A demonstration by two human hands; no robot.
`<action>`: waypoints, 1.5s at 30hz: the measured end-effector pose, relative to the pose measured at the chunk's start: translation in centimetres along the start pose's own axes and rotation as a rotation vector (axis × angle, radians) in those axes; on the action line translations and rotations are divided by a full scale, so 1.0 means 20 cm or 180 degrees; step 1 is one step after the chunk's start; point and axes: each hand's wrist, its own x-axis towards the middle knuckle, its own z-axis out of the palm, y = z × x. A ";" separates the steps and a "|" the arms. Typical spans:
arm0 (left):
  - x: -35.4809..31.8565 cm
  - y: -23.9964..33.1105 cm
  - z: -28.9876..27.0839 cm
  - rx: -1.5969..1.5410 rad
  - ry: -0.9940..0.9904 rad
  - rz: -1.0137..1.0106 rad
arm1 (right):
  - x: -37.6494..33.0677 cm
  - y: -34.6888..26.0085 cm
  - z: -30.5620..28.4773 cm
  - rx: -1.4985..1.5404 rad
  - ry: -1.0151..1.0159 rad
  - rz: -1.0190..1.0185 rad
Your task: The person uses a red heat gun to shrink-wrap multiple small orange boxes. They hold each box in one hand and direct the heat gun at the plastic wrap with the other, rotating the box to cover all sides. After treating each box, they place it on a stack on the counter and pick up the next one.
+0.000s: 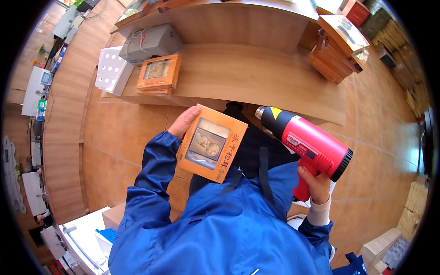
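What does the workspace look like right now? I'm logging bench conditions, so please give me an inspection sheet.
Surface: wooden bench, mostly bare in the middle.
Job's things: orange window box in the left hand; red heat gun in the right hand, nozzle toward the box.
Clutter: orange box stack, white dotted box, grey box, wooden boxes.
Grippers: both hands gripping.
Cables: a cord coiled on the grey box.
Surroundings: tiled floor, cartons at right.

Bare wooden shelf [256, 73] centre – open room, orange boxes [158, 73] left, stacked boxes [337, 50] right
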 end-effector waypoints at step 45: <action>0.43 -0.41 0.16 -0.0959 0.1448 0.0389 | 0.02 0.25 -0.04 -0.0178 0.0423 0.0361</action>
